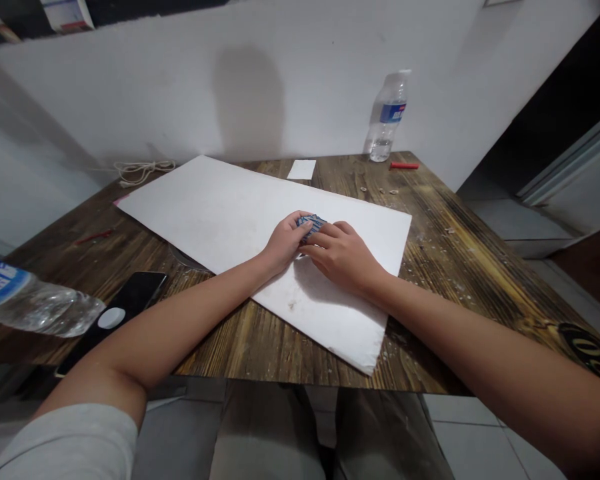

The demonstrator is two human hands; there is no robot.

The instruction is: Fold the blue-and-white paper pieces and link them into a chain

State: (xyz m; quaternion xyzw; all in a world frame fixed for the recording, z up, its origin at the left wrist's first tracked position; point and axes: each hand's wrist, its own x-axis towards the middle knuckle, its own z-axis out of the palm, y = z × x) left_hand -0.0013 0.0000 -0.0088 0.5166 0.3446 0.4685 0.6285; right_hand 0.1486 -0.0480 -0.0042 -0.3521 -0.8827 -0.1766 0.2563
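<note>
Both hands work together on a small blue-patterned packet (311,225), apparently folded or crumpled paper, though the fingers hide too much of it to be sure. It sits close to the far edge of a white foam board (207,212), roughly midway along that edge, and the board lies at a slant across a dark wooden table (447,267).

The left hand (283,243) is closed around the packet's near-left side, with its fingers curled over the top. The right hand (343,257) comes in from the other side, its fingers bent over the packet and nearly meeting the left hand. Both hands grip the packet between them, and the heels of the hands are low over the board. The step in hand is this 2-handed shaping or folding of the packet.

Near the table's far edge stand a clear water bottle (387,120) and a white paper slip (301,169), with a red stick (404,165) beside the bottle. A coil of white string (143,172) lies at the far-left corner, and a black smartphone (125,307) lies near the left edge.
</note>
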